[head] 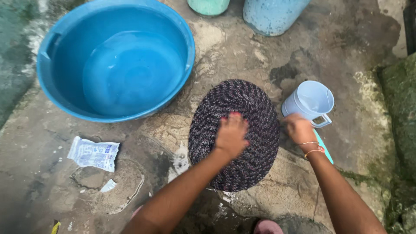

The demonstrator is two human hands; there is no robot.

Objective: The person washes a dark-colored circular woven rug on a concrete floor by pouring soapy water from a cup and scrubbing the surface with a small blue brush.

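A dark woven oval mat (242, 102) lies flat on the wet concrete ground. My left hand (232, 134) rests on the mat's middle, fingers curled and pressed down on the weave. At the mat's right edge, beside a pale blue plastic jug (310, 102), is my right hand (299, 129), fingers closed. It sits just below the jug's handle; whether it grips the handle or the mat's edge I cannot tell. A turquoise flat object (325, 149) lies under my right wrist, which wears thin bracelets.
A large blue plastic basin (56, 82) holding some water stands at the upper left. A crumpled white sachet (93, 154) lies on the ground at the left. Two container bottoms, one green (208, 6) and one light blue (271, 17), stand at the top. Mossy stone (398, 112) borders the right.
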